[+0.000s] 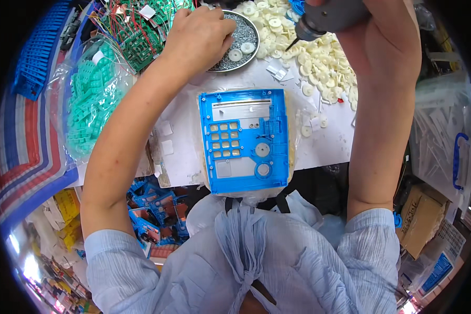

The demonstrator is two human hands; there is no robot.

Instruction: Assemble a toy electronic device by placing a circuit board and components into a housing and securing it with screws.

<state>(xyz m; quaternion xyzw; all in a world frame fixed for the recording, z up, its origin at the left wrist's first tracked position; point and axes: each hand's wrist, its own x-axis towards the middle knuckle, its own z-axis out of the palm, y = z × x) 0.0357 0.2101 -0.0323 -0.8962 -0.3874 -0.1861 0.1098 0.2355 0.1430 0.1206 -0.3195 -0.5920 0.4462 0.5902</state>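
My left hand [199,42] reaches over a round metal dish [258,39] of small screws [244,32], fingers curled in; whatever is between the fingertips is hidden. My right hand [365,49], partly cut off by the upper edge, grips a grey electric screwdriver [336,17], its dark bit slanting down to the left. Nearer to me, a blue plastic housing [248,184] lies hollow side up on a padded, plastic-wrapped base. The housing has a keypad grid of openings, a clear strip across its far end and two round fittings. Two white plastic discs [235,54] rest on the screws.
Cream plastic wheels [319,57] are heaped at the far right. Green circuit boards [136,44] with wires lie far left, beside a bag of turquoise parts [91,94]. Blue assemblies [159,209] sit below the table's left edge. A cardboard box [423,220] stands at right.
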